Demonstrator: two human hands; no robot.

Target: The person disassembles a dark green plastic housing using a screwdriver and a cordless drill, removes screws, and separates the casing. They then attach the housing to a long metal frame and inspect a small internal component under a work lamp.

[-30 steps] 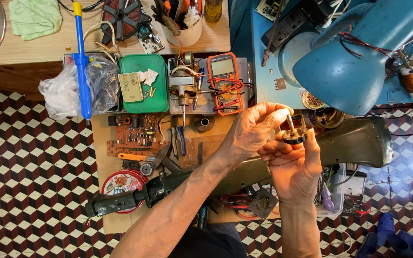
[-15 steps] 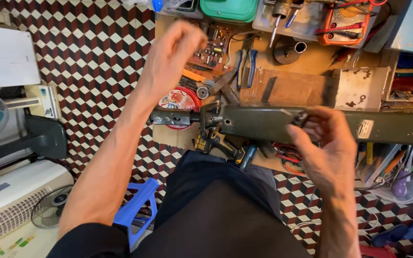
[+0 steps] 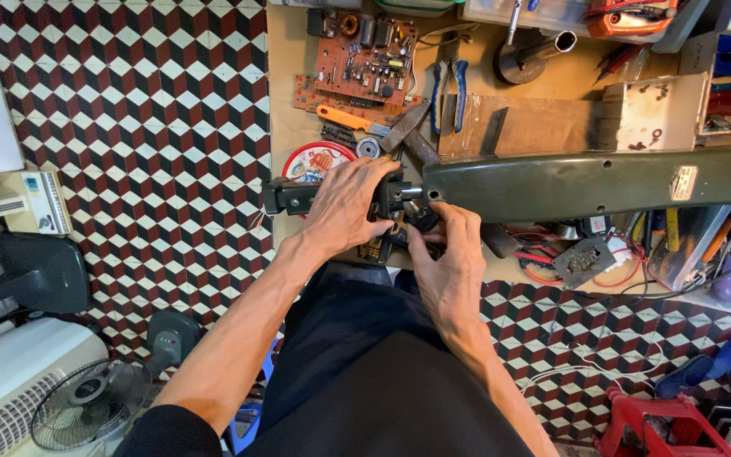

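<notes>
A long dark green metal arm (image 3: 577, 182) lies across the low wooden workbench (image 3: 552, 93), with a black handle part (image 3: 294, 196) at its left end. My left hand (image 3: 349, 203) is wrapped over the black handle part where it meets the green arm. My right hand (image 3: 450, 262) sits just below that joint, fingers pinching a small dark piece (image 3: 423, 218) against the end of the arm. Both hands touch at the joint.
On the bench lie a brown circuit board (image 3: 361, 59), blue-handled pliers (image 3: 448, 89), an orange utility knife (image 3: 344, 118), a red round tin lid (image 3: 319, 161) and a wooden block (image 3: 518, 127). A small fan (image 3: 90, 406) and white appliances stand on the patterned floor at left.
My left hand came down from the air onto the black handle part. My right hand slid left along the green arm to its left end. The view shifted closer.
</notes>
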